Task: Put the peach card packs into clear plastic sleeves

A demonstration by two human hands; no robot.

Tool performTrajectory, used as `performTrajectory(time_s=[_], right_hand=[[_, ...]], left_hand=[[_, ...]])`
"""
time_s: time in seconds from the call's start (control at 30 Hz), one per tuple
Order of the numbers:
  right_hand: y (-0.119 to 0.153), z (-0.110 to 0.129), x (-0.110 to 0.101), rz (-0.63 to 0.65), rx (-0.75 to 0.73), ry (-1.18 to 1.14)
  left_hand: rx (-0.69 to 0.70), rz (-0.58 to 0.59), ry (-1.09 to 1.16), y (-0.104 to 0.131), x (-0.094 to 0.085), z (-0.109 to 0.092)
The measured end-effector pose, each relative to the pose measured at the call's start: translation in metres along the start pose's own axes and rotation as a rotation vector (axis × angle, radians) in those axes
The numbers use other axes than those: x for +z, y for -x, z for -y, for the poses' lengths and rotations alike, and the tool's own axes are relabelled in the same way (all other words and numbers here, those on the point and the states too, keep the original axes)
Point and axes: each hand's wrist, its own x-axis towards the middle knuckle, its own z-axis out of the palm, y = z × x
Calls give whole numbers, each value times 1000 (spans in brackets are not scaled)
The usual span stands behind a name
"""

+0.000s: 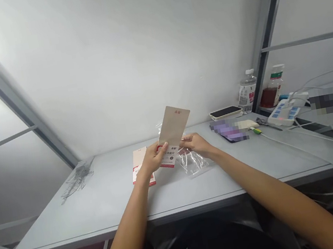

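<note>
Card [173, 134] pinched by left hand [153, 157], right hand [195, 143] — clear bag [194, 162] beneath

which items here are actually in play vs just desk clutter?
In play:
- left hand and right hand, both gripping the beige card
- clear plastic bag under the right hand
- second card flat beside the left hand

Lying about:
- phone
- two bottles
- power strip and cables
- bundle of thin ties at far left
</note>
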Motion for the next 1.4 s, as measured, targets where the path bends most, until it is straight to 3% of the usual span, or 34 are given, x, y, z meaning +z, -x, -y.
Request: performTrajectory(time_s=[0.1,0.27,0.57,0.63,0.87,1.0,1.07,1.23,1.3,1.4], right_hand=[[-1,0,-1,-21,-5,-31],[2,3,2,-44,49,-26],[3,1,6,47,144,69],[3,0,6,56,115,48],[1,-6,10,20,40,-82],[-1,-12,12,-35,30,-111],[-2,-15,14,-44,25,-90],[-4,-17,20,-55,-30,-29],[-4,-16,21,-32,-44,-42],[-4,-13,18,-4,-15,-148]], left_hand=[[35,-6,-26,-1,0,-1],[-125,48,142,-2,0,8],[-189,40,254,-4,2,13],[-187,-13,238,-5,3,15],[-203,-395,154,-12,3,24],[-274,-549,350,-15,8,27],[-281,-500,465,-15,13,26],[-264,-191,480,-12,22,19],[-269,-193,412,-11,21,18],[-278,-332,315,-12,16,23]])
